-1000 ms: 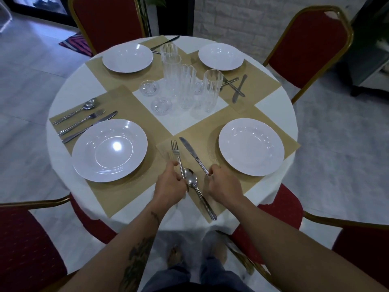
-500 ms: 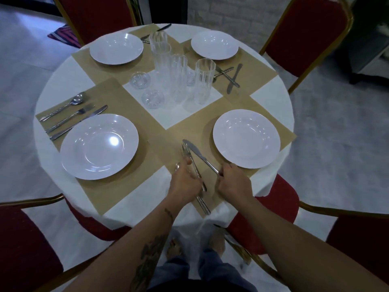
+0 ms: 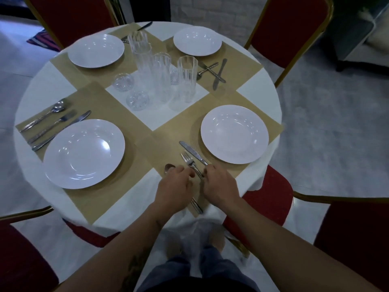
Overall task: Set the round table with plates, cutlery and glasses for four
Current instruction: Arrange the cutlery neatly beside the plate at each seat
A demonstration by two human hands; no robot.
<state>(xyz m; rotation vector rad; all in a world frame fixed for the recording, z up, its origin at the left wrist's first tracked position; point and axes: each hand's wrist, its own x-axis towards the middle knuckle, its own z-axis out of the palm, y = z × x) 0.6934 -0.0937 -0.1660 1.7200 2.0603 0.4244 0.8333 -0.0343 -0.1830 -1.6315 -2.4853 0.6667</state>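
Observation:
Four white plates sit on tan placemats on the round table (image 3: 263,95); the nearest plate (image 3: 234,133) is right of my hands. A knife (image 3: 192,151), a fork (image 3: 189,161) and a spoon (image 3: 169,167) lie left of that plate. My left hand (image 3: 174,186) covers the spoon's handle, and its curled fingers pinch the fork's handle. My right hand (image 3: 219,184) grips the knife's handle. Several tall ribbed glasses (image 3: 187,76) stand in the table's middle.
The left plate (image 3: 84,152) has a spoon, fork and knife (image 3: 54,123) lined up beside it. Crossed cutlery (image 3: 212,70) lies by the far right plate (image 3: 197,40). Small glass coasters (image 3: 123,81) sit near the glasses. Red chairs (image 3: 288,22) ring the table.
The fork has moved right, across the spoon, and now lies between spoon and knife. The knife has shifted closer to the near plate. Both hands stayed on the cutlery.

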